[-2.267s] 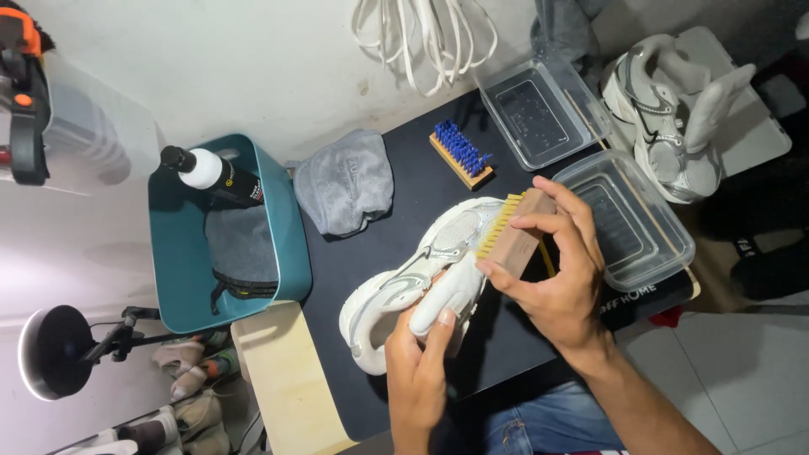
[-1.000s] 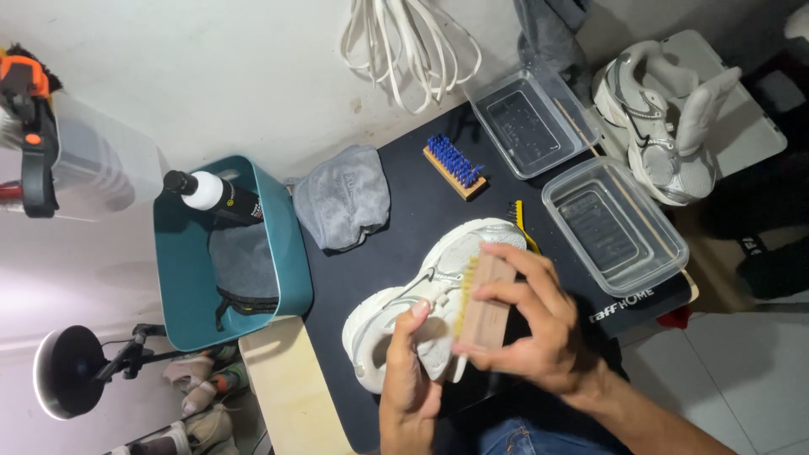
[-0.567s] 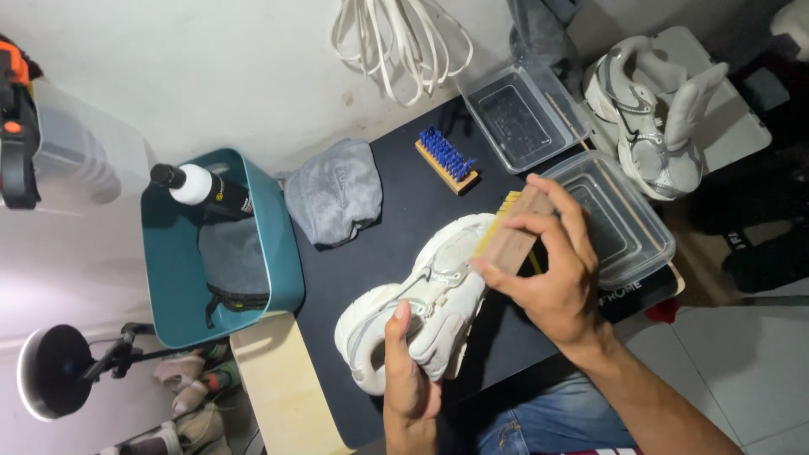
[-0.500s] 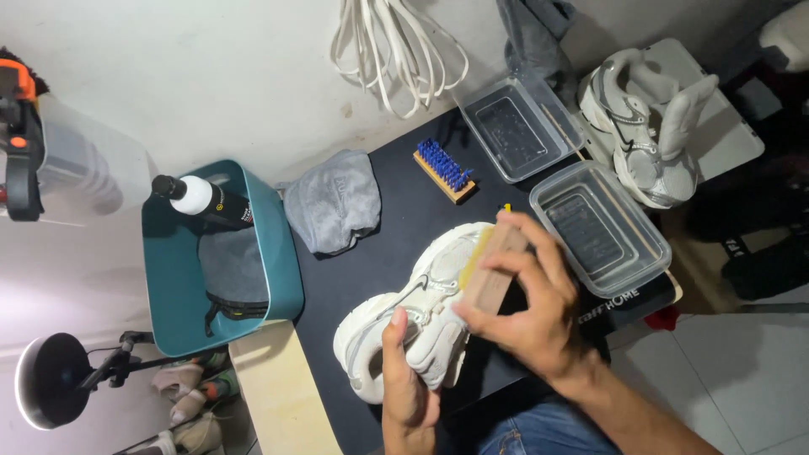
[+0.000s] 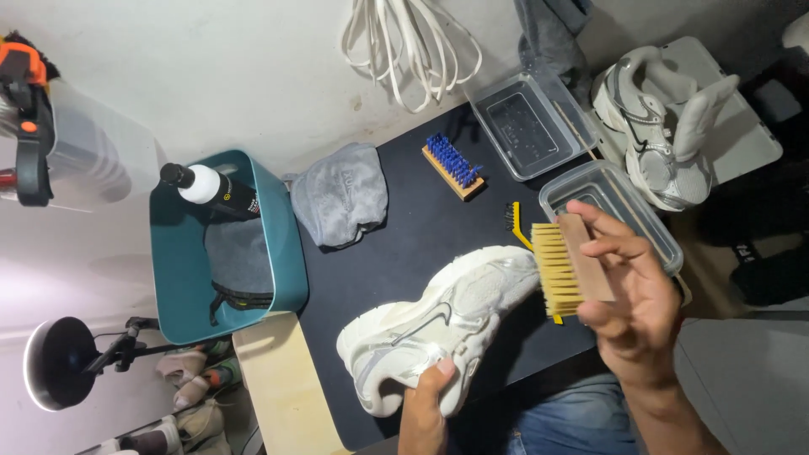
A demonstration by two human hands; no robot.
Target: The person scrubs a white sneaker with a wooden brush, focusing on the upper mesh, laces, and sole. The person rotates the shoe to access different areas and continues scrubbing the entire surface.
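A white sneaker [image 5: 438, 324] lies on its side on the black table [image 5: 404, 244]. My left hand [image 5: 425, 404] grips its lower edge near the front of the table. My right hand [image 5: 628, 303] holds a wooden brush with pale bristles [image 5: 565, 268] just off the sneaker's right end, bristles facing left and a little apart from the shoe. A small yellow brush [image 5: 518, 223] pokes out from behind the wooden one.
A blue-bristled brush [image 5: 452, 165] and a grey cloth [image 5: 341, 195] lie at the table's back. Two clear plastic tubs [image 5: 527, 122] [image 5: 649, 215] stand at the right. A teal bin [image 5: 181, 261] with a bottle [image 5: 215, 190] sits left. Another sneaker pair [image 5: 657, 118] rests at far right.
My right hand has lifted the wooden brush off the sneaker and drawn it to the right. The left hand still holds the shoe.
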